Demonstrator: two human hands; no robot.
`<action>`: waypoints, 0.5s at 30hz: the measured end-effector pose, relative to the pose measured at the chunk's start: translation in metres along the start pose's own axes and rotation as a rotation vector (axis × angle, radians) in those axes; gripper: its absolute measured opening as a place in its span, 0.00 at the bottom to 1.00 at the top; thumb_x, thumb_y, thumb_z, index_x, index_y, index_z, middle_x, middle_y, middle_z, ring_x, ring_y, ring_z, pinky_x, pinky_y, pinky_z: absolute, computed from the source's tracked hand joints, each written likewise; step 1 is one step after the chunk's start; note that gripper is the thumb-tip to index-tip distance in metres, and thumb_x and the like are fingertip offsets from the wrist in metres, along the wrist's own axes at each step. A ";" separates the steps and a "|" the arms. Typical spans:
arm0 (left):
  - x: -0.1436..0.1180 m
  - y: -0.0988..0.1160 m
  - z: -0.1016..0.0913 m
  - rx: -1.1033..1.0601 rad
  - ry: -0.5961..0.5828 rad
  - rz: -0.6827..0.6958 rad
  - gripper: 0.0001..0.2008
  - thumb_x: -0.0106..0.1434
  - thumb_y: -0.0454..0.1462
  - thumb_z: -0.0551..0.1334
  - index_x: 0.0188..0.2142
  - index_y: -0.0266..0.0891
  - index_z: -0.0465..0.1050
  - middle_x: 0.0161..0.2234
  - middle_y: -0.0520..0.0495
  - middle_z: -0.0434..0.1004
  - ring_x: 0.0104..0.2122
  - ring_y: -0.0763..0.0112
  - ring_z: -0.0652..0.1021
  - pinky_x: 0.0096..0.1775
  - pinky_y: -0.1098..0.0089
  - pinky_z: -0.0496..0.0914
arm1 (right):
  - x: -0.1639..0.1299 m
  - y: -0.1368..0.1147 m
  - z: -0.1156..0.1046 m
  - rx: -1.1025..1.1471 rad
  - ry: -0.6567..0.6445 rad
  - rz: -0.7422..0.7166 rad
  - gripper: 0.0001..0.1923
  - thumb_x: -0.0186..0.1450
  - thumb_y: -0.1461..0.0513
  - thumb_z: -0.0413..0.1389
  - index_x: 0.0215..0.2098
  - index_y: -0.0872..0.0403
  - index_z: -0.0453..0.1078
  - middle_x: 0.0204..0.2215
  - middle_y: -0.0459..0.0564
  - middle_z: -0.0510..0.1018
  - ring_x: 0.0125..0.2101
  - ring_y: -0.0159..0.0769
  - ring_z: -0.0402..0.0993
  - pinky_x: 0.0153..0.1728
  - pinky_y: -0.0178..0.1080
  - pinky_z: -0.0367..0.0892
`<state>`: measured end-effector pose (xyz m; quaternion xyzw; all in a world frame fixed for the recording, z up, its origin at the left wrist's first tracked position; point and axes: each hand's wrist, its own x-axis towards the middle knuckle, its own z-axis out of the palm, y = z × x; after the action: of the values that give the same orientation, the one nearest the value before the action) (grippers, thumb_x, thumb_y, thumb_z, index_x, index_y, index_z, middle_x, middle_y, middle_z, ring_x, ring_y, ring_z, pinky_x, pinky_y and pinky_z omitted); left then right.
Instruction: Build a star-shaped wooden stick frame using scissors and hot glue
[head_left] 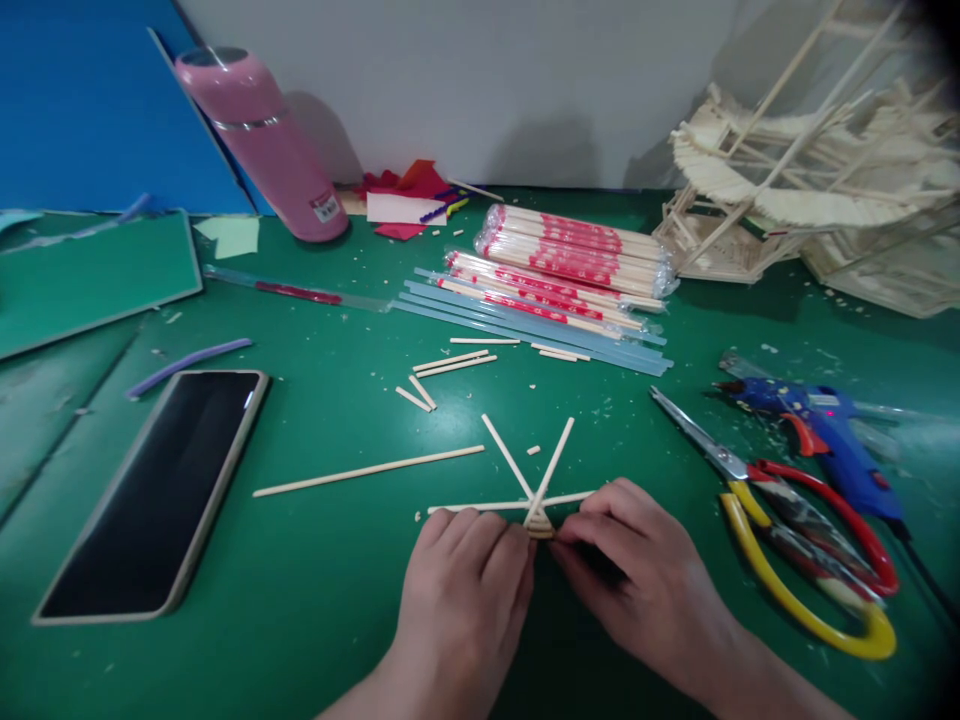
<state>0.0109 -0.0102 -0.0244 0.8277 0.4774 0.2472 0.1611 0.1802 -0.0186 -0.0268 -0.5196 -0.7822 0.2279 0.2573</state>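
A small assembly of thin wooden sticks (534, 478) lies on the green table (315, 560): sticks cross in a star, with a small wedge of short pieces at the crossing. My left hand (461, 590) pinches that wedge from the left. From the right, my right hand (637, 575) pinches the same spot with its fingertips. A long loose stick (367, 471) lies just left of the assembly, and several short cut pieces (442, 372) lie beyond it.
A phone (157, 490) lies at the left. Scissors with red and yellow handles (795, 525) and a blue glue gun (821, 430) sit at the right. Packs of chopsticks (570, 262), glue sticks (525, 330), a pink flask (259, 140) and a stick model (810, 190) stand farther back.
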 end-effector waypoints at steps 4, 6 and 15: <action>0.000 0.000 0.000 0.011 -0.002 0.003 0.11 0.60 0.30 0.52 0.28 0.39 0.71 0.22 0.50 0.71 0.22 0.70 0.69 0.26 0.68 0.58 | 0.000 0.000 0.002 0.004 0.003 0.023 0.05 0.59 0.68 0.53 0.30 0.53 0.69 0.26 0.47 0.67 0.27 0.33 0.62 0.26 0.37 0.59; 0.000 0.000 0.000 0.014 0.006 0.002 0.11 0.60 0.30 0.52 0.28 0.39 0.71 0.22 0.50 0.71 0.22 0.70 0.69 0.26 0.69 0.57 | 0.000 0.000 0.002 0.004 0.002 0.032 0.05 0.59 0.68 0.53 0.30 0.54 0.68 0.26 0.47 0.67 0.28 0.33 0.62 0.27 0.37 0.59; -0.004 -0.002 -0.001 -0.043 0.019 -0.023 0.08 0.59 0.31 0.55 0.26 0.39 0.70 0.23 0.50 0.71 0.23 0.70 0.68 0.27 0.68 0.57 | -0.001 -0.001 0.000 0.021 0.003 0.034 0.05 0.58 0.67 0.53 0.31 0.53 0.68 0.27 0.48 0.68 0.28 0.33 0.63 0.28 0.37 0.61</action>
<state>0.0070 -0.0125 -0.0261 0.8159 0.4831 0.2636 0.1773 0.1796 -0.0195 -0.0267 -0.5304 -0.7704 0.2397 0.2602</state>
